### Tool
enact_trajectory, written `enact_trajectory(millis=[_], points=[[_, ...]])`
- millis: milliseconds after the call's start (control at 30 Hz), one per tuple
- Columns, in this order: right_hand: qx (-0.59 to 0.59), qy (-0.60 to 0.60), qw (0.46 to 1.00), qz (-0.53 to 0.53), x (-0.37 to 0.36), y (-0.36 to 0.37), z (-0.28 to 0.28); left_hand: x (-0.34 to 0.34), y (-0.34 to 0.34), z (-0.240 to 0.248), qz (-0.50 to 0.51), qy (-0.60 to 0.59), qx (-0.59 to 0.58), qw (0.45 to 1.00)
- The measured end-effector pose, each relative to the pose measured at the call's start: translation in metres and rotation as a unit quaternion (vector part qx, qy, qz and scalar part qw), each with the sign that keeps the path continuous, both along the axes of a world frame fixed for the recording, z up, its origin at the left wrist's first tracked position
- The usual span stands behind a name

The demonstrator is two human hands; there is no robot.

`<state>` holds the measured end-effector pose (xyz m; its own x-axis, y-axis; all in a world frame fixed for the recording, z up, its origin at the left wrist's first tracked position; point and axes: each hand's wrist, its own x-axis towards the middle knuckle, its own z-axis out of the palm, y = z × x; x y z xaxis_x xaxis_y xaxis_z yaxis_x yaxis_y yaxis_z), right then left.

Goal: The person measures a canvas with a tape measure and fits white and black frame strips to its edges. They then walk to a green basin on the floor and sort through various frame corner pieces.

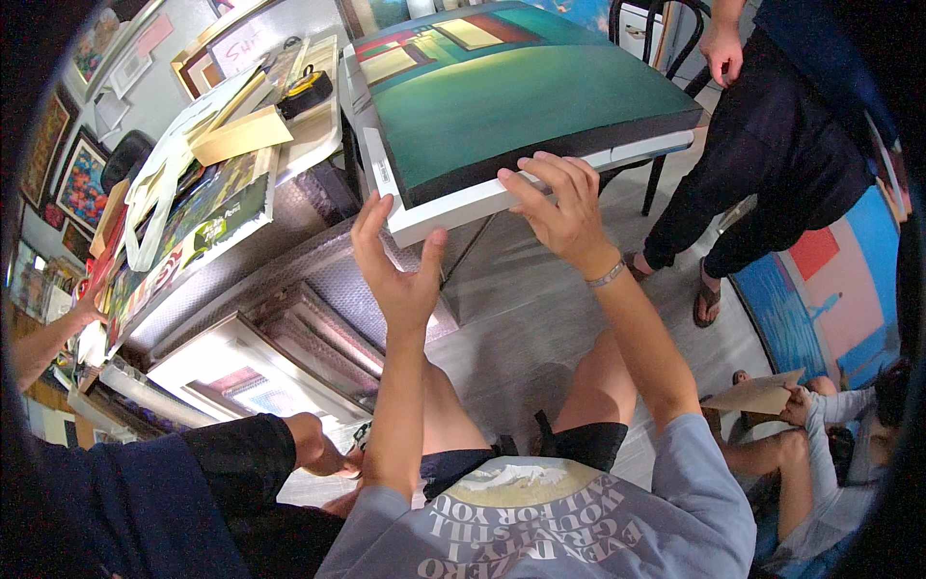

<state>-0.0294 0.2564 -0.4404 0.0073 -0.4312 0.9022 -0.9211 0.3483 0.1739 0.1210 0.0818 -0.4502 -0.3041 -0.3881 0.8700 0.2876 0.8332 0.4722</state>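
Painting (521,101) ahead, table (324,133) left
Papers (241,137) lie on the table, a framed picture (253,374) below; another person (772,130) stands at right.

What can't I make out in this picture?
All in the head view:
- Underside of the green painting: hidden by the painting itself.
- Whether the left hand and right hand press on anything: contact too fine to tell.
- Standing person's head: cut off by the upper edge.
- What lies under the tan paper: covered by it.
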Motion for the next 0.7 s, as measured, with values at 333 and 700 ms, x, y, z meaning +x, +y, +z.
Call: enact_trajectory(millis=[333, 700], points=[[-0.029, -0.011, 0.998, -0.057, 0.004, 0.002, -0.012, -0.009, -0.022, -0.012, 0.069, -0.006, -0.077, 0.995], [-0.241, -0.25, 0.938, -0.019, 0.027, 0.032, -0.093, -0.009, -0.018, -0.012, 0.088, -0.003, -0.081, 0.993]])
